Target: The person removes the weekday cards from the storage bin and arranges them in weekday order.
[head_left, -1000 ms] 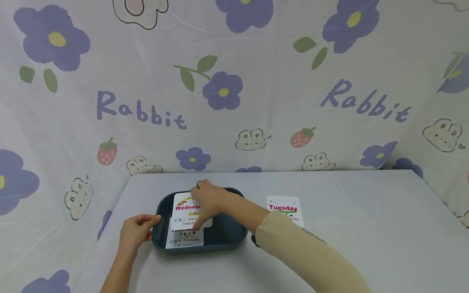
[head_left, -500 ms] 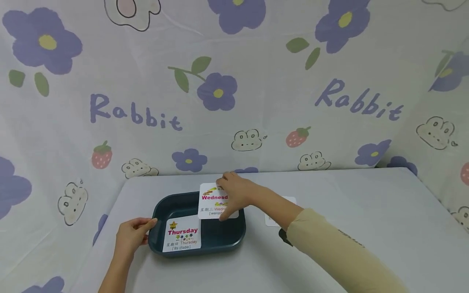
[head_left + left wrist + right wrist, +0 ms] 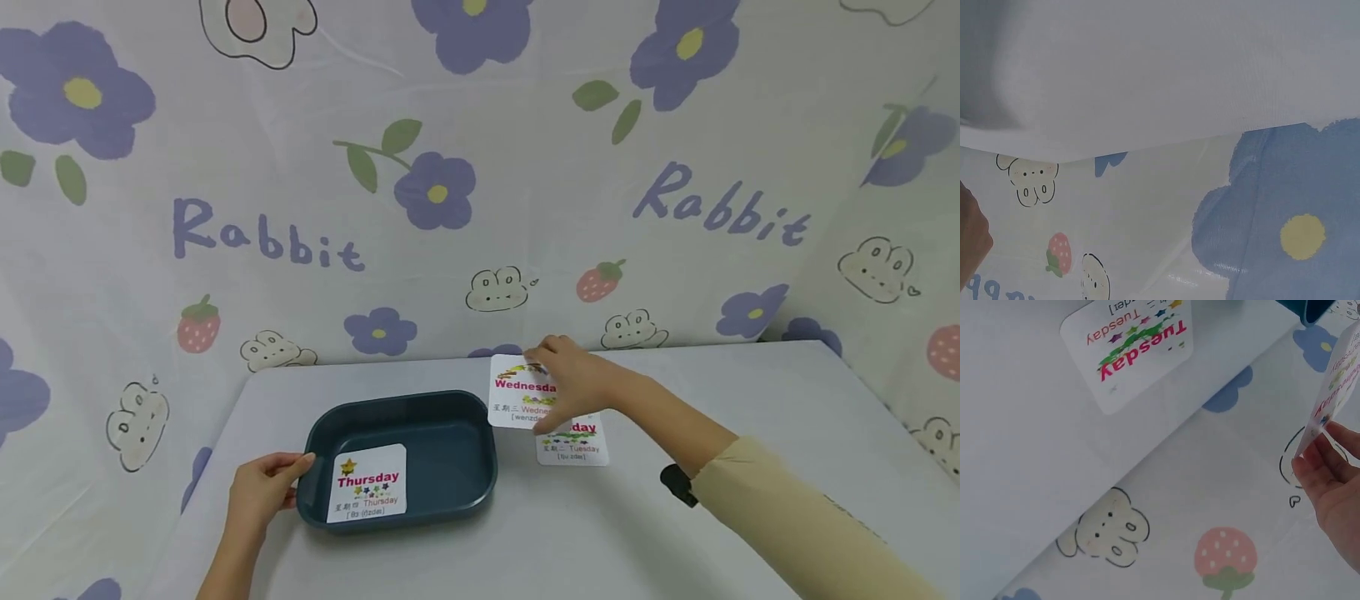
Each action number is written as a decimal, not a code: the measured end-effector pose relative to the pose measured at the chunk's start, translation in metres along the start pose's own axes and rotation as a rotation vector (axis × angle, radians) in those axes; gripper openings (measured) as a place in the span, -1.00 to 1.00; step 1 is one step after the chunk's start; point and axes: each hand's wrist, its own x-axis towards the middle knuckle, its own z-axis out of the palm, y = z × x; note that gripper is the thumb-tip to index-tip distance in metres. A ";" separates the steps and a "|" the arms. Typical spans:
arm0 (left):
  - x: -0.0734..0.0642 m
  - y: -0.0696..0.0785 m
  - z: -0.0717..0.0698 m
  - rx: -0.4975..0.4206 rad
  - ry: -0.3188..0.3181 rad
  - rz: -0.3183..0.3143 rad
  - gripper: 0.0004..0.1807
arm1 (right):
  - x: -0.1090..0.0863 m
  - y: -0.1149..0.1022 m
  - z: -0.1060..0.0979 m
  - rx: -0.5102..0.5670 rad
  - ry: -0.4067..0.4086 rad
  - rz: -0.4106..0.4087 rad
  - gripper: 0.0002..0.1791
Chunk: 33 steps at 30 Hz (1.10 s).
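Observation:
In the head view, a dark blue-green tray (image 3: 450, 467) stands on the white table, with a flat "Thursday" flashcard (image 3: 369, 483) inside at its lower left. My left hand (image 3: 255, 492) grips the tray's left rim between thumb and fingers. To the right of the tray, my right hand (image 3: 577, 383) holds a "Wednesday" flashcard (image 3: 513, 400) raised and upright by its right side. Below and behind that card lies a "Tuesday" flashcard (image 3: 573, 450), partly covered in the head view. The right wrist view shows the Tuesday card whole except for its cut-off top edge, and the held card nearly edge-on.
A white tabletop (image 3: 750, 433) extends to the right of the cards. Behind it hangs a cloth (image 3: 525, 200) printed with flowers, strawberries and "Rabbit". A black wrist device (image 3: 678, 483) sits under my right sleeve (image 3: 795, 517).
My right hand has carried the Wednesday card from above the tray rightward, out past its right rim. The Thursday card, covered in part before, now shows fully. My left hand keeps its grip on the rim.

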 end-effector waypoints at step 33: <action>0.002 0.001 0.000 -0.014 0.003 -0.003 -0.52 | -0.089 0.125 0.002 0.018 -0.003 0.150 0.10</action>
